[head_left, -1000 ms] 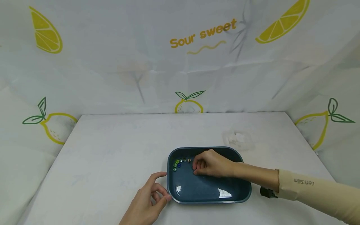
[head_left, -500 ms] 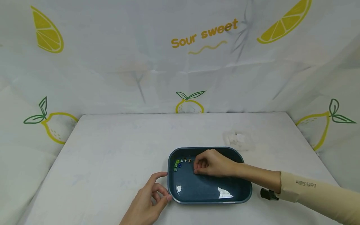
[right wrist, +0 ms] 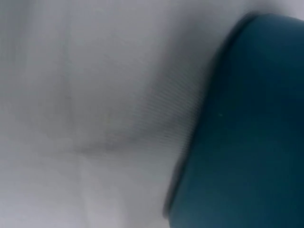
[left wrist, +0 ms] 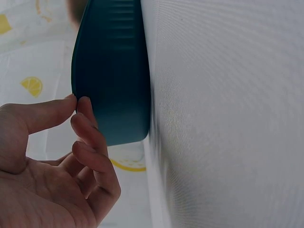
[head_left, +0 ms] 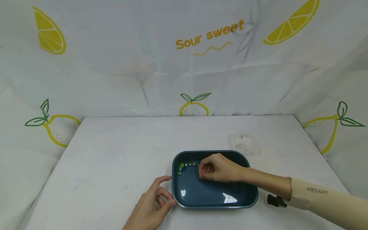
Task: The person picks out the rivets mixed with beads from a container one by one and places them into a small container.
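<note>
**Base:** What do you have on the cameras?

**Me:** I see a dark blue tray (head_left: 214,195) on the white table (head_left: 115,150), near the front edge and a little right of centre. In its far left corner lies a small cluster of glass beads (head_left: 184,166), green, blue and clear, in a short curved row along the wall.

**Base:** And the right hand?

**Me:** My right hand (head_left: 219,167) is inside the tray, just right of the beads, with the fingers curled in and the fingertips down by the tray floor. I cannot tell whether they pinch a bead; the knuckles hide the tips. The right wrist view shows only a blurred piece of tray wall (right wrist: 247,142) and table.

**Base:** Left hand?

**Me:** My left hand (head_left: 152,204) sits on the table at the tray's near left corner. In the left wrist view the thumb (left wrist: 45,111) and the first fingertip touch the outer wall of the tray (left wrist: 114,71); the other fingers are loosely bent and hold nothing.

**Base:** Anything else about?

**Me:** A clear plastic piece (head_left: 244,142) lies on the table behind the tray, apart from it. A white cloth backdrop (head_left: 184,64) printed with lemons stands round the table.
</note>
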`<state>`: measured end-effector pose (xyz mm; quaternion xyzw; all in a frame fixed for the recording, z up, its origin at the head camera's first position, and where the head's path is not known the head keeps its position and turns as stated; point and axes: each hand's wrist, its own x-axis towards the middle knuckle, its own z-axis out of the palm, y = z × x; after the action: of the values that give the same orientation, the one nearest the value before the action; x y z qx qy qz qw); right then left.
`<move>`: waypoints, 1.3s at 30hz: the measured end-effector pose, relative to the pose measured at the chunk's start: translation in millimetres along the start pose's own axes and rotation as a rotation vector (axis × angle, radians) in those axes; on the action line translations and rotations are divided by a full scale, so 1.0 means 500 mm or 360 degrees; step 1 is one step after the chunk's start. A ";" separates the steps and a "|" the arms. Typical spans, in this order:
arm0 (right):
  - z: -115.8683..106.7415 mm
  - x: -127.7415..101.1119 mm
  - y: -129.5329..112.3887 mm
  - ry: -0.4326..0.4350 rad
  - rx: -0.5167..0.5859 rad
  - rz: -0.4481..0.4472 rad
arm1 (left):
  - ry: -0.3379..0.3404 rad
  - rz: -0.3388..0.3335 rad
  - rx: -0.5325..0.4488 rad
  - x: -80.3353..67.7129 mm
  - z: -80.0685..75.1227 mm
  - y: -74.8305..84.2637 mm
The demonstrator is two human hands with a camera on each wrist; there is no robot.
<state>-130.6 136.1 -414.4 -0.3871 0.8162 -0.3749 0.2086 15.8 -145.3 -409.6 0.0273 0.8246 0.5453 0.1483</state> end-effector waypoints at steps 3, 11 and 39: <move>-0.005 -0.001 -0.008 0.0012 -0.0021 -0.0015 | -0.0001 -0.0001 -0.0001 0.000 0.000 0.000; -0.030 -0.008 -0.036 0.0089 -0.0055 -0.0066 | 0.0007 -0.0001 0.0002 -0.002 -0.001 0.002; -0.104 -0.050 -0.060 0.0345 -0.0032 -0.0088 | -0.0016 -0.0013 -0.0055 -0.002 0.000 0.004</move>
<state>-133.8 166.7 -356.9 -0.3686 0.8267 -0.4120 0.1048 16.7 -144.4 -407.5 0.0242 0.8144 0.5588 0.1550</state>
